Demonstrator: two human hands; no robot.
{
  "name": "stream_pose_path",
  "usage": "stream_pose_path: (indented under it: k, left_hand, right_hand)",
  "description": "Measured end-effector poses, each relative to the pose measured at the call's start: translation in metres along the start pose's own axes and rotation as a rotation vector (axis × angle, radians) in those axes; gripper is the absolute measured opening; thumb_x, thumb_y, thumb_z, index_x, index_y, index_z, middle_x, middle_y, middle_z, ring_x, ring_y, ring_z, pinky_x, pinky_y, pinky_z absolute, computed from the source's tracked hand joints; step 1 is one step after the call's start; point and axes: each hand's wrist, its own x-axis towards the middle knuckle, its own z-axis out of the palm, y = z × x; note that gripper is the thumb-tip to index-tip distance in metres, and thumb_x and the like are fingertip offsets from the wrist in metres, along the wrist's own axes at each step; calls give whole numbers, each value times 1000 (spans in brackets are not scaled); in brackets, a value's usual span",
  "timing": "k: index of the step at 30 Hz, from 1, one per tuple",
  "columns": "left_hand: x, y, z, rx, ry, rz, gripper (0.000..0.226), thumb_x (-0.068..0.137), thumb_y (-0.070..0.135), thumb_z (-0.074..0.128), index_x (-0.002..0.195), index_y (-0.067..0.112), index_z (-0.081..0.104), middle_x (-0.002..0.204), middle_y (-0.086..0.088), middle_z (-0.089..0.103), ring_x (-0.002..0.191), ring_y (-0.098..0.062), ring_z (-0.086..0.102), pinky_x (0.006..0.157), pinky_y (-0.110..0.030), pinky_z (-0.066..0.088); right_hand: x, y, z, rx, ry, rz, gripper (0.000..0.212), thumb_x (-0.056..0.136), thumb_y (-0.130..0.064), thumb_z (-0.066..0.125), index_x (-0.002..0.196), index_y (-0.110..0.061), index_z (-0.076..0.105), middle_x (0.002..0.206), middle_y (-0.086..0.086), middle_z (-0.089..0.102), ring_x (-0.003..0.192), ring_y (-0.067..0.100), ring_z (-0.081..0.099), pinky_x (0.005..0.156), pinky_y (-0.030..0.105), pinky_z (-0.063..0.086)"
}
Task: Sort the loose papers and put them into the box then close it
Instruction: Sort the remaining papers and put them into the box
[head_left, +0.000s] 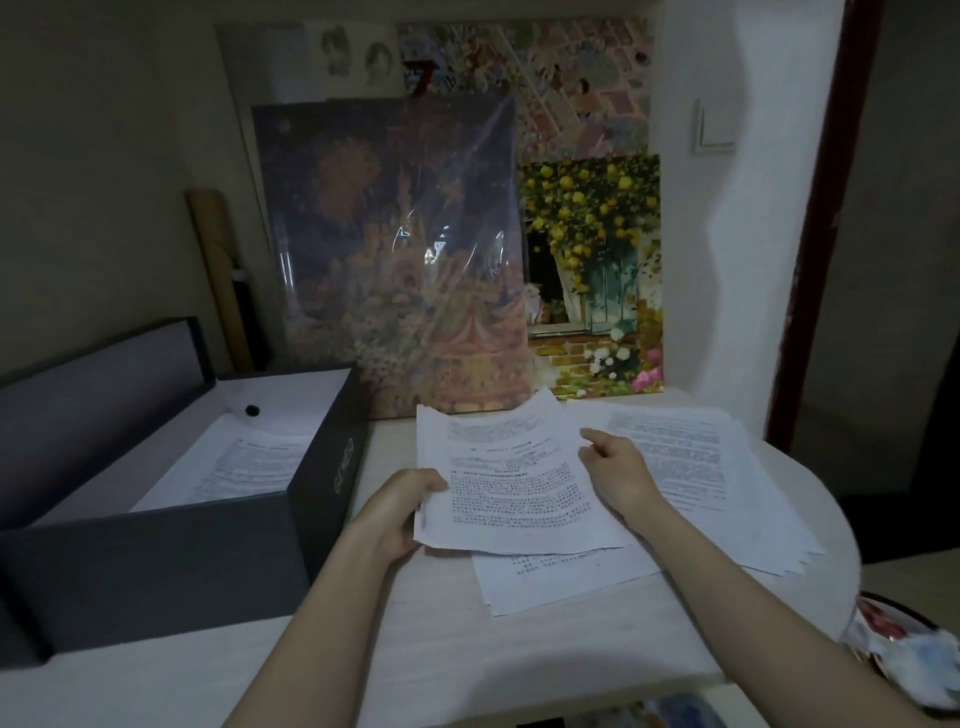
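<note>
A small stack of printed sheets (511, 483) is lifted above the table between both hands. My left hand (397, 512) grips its lower left edge, thumb on top. My right hand (618, 470) pinches its right edge. Under it lies another printed sheet (561, 577), and a fanned pile of papers (727, 483) spreads to the right. The dark grey box (171, 551) stands open at the left, with a few printed pages (249, 462) lying inside. Its lid (98, 374) stands upright behind it.
Several paintings (395, 260) lean against the wall behind the papers, one wrapped in plastic. A cardboard tube (218, 270) stands behind the box. The white table (467, 654) rounds off at the right, where a dish with crumpled wrappers (904, 654) sits beyond its edge.
</note>
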Motion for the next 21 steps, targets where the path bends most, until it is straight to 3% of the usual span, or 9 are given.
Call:
stream_pose_path:
  k: [3, 5, 7, 10, 14, 16, 19, 21]
  left_hand:
    - [-2, 2, 1, 99, 40, 31, 32, 97, -2, 37, 126, -5, 51, 119, -22, 61, 102, -36, 59, 88, -43, 49]
    - [3, 1, -1, 63, 40, 125, 33, 99, 2, 40, 129, 0, 52, 119, -19, 63, 102, -34, 62, 89, -43, 50]
    - [1, 3, 2, 2, 24, 263, 27, 100, 9, 42, 119, 13, 60, 111, -11, 68, 100, -28, 65, 88, -42, 52]
    - [-10, 9, 9, -34, 49, 495, 25, 103, 24, 37, 100, 29, 61, 102, 3, 70, 93, -14, 68, 82, -32, 54]
    - [-12, 7, 11, 12, 191, 818, 25, 103, 27, 33, 102, 24, 58, 95, 12, 71, 89, -5, 67, 75, -21, 55]
    - [-12, 5, 11, 30, 286, 926, 22, 103, 24, 33, 99, 21, 55, 88, 18, 70, 82, 0, 65, 68, -16, 54]
    - [-10, 3, 12, 143, 429, 1014, 16, 102, 23, 35, 110, 21, 49, 85, 18, 66, 77, 8, 63, 62, -10, 49]
    - [-8, 1, 12, 217, 465, 1035, 17, 102, 25, 36, 117, 24, 45, 90, 21, 62, 77, 11, 61, 60, -11, 48]
  right_hand:
    - [-1, 2, 0, 7, -6, -7, 49, 98, -14, 48, 146, -7, 36, 138, 10, 49, 127, 27, 48, 100, 28, 37]
    - [3, 3, -3, 220, -24, 53, 55, 98, -14, 50, 149, -9, 29, 137, 14, 50, 123, 30, 52, 104, 35, 39]
    - [1, 2, -9, 417, -43, 96, 57, 97, -10, 49, 149, -12, 26, 129, 18, 56, 117, 32, 57, 103, 38, 42]
    - [-9, -5, -13, 490, -102, -9, 49, 97, -5, 45, 144, -19, 38, 110, 9, 70, 98, 25, 67, 86, 37, 53]
    - [-22, -17, -11, 527, -110, -228, 41, 100, -5, 41, 135, -26, 49, 114, 3, 70, 97, 14, 70, 71, 25, 57]
    - [-26, -20, -11, 540, -124, -288, 41, 100, -8, 42, 136, -28, 48, 117, 2, 69, 101, 13, 68, 74, 25, 57]
    - [-24, -19, -8, 576, -174, -269, 39, 100, -13, 45, 134, -31, 49, 126, 1, 65, 117, 21, 61, 94, 40, 53]
    - [-24, -18, -5, 562, -163, -266, 33, 100, -14, 45, 129, -27, 51, 123, -1, 67, 113, 20, 64, 89, 34, 55]
